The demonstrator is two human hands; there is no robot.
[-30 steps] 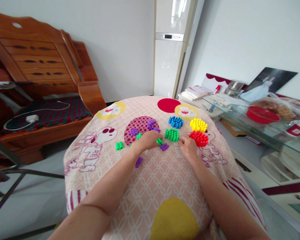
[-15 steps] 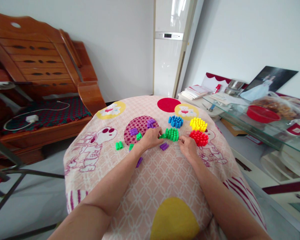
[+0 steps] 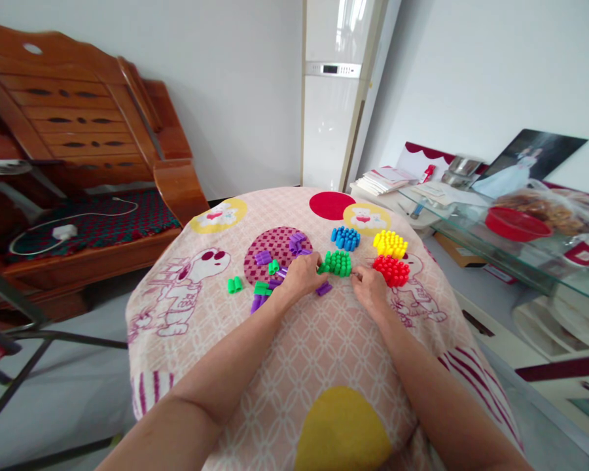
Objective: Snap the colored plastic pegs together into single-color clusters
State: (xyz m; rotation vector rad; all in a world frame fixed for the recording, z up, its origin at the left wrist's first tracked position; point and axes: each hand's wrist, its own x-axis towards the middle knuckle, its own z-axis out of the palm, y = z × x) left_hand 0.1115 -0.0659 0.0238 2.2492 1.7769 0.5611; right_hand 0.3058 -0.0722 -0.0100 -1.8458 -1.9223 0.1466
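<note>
A cluster of green toy building blocks [image 3: 338, 263] with rounded pegs stands between my two hands. My left hand [image 3: 302, 275] is closed at its left side, with a bit of green block showing at the fingertips. My right hand [image 3: 370, 288] has its fingers drawn together at the cluster's right edge. Beneath my left hand lies a purple block [image 3: 324, 288]. Loose purple blocks [image 3: 263, 258] and a green block [image 3: 234, 285] are scattered to the left. Behind the green cluster is a blue cluster [image 3: 345, 239]; yellow [image 3: 391, 244] and red [image 3: 391, 271] clusters sit to the right.
A patterned cloth covers the round table [image 3: 324, 353]. Beyond its right side stands a glass shelf [image 3: 461, 226] with papers, a red bowl [image 3: 516, 224] and a plastic bag. A wooden bench [image 3: 78, 140] is at the left, a tall white cabinet unit [image 3: 331, 124] behind.
My left hand has turned and come slightly nearer and lower, partly covering the purple block and uncovering others on its left. My right hand has stayed in about the same place.
</note>
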